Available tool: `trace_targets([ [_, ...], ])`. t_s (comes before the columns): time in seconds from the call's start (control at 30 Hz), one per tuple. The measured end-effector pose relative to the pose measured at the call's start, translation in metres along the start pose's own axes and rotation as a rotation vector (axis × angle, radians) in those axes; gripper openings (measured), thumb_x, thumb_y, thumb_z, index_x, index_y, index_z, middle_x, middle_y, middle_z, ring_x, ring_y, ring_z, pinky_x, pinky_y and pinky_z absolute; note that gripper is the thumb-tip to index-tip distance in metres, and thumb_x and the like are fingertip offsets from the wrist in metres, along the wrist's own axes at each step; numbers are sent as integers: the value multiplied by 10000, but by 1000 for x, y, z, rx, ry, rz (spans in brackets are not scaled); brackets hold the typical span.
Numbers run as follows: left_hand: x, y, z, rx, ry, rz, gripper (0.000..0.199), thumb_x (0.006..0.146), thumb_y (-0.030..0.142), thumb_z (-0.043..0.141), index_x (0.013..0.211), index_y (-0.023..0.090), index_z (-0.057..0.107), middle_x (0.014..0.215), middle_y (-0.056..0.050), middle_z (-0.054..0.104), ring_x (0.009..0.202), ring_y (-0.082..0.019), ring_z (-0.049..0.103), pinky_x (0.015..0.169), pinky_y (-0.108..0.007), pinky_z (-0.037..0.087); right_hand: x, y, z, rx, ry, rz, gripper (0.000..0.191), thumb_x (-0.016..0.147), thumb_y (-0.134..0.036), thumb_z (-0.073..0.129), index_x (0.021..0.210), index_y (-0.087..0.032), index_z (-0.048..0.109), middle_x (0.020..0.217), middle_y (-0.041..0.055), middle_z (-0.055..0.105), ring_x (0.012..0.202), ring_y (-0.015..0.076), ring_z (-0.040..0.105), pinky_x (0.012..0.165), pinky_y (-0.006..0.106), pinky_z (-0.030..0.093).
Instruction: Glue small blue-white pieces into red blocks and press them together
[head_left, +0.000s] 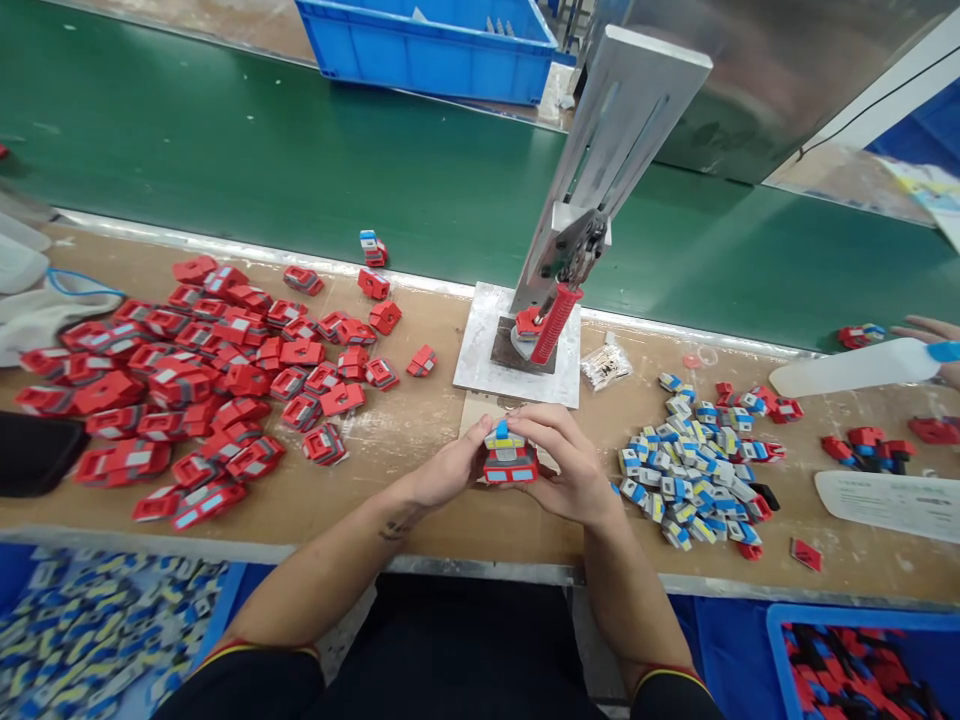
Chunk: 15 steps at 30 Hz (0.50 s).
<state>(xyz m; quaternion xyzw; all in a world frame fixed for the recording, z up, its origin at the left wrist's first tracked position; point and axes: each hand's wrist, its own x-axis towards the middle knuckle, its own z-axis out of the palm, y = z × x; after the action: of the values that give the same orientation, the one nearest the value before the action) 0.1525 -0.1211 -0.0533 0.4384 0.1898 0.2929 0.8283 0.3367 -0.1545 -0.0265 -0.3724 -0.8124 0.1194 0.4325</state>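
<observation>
Both hands meet above the worktop, between its near edge and the press. The left hand has its thumb and fingers closed on the left side of a red toy body with a blue, yellow and white top part. The right hand has its fingers curled around the right side and top of the same piece. The lever press, with red handle, stands on a metal base plate at the worktop's far edge; a red part sits under it. Red toy bodies are heaped toward the worktop's left end. Blue, yellow and white parts are piled right of the right hand, nearer the near edge. A green conveyor belt runs along the far edge.
</observation>
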Motion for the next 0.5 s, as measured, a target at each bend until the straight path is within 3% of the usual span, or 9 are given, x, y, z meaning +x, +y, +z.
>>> trace_targets([
  [0.07,-3,1,-4,166,13,135,710,988,797,461,1284,206,719,1191,-123,780,1102,-290,752,900,-401,631,-1,-1,-1,13,54,55,571,942,-395,777,1467,-279,585,1180,127,767,1042,274,768,851,409,671],
  [0.17,-7,3,-11,536,117,540,712,900,633,770,1475,246,606,1421,-153,696,1215,-281,723,1014,-394,605,-3,-3,-2,78,142,127,594,900,-445,818,1439,-283,627,1141,114,773,991,269,770,817,397,672],
  [0.23,-8,6,-14,724,142,756,799,814,514,901,1505,259,591,1419,-159,693,1257,-286,711,1065,-407,597,-3,-4,-3,124,173,136,618,879,-441,840,1444,-293,637,1132,107,777,970,258,769,813,379,668],
  [0.4,-5,15,-14,864,154,945,703,862,546,833,1461,224,655,1220,-148,766,1121,-258,768,962,-379,659,-4,-3,-6,189,105,82,684,890,-522,796,1505,-292,606,1160,112,790,1014,238,773,869,343,658],
  [0.5,-4,17,-12,928,188,1021,648,920,534,785,1461,199,659,1164,-146,775,1085,-249,768,930,-378,668,-3,-5,-8,190,91,94,628,934,-512,753,1500,-282,610,1152,115,791,1012,235,775,872,346,659],
])
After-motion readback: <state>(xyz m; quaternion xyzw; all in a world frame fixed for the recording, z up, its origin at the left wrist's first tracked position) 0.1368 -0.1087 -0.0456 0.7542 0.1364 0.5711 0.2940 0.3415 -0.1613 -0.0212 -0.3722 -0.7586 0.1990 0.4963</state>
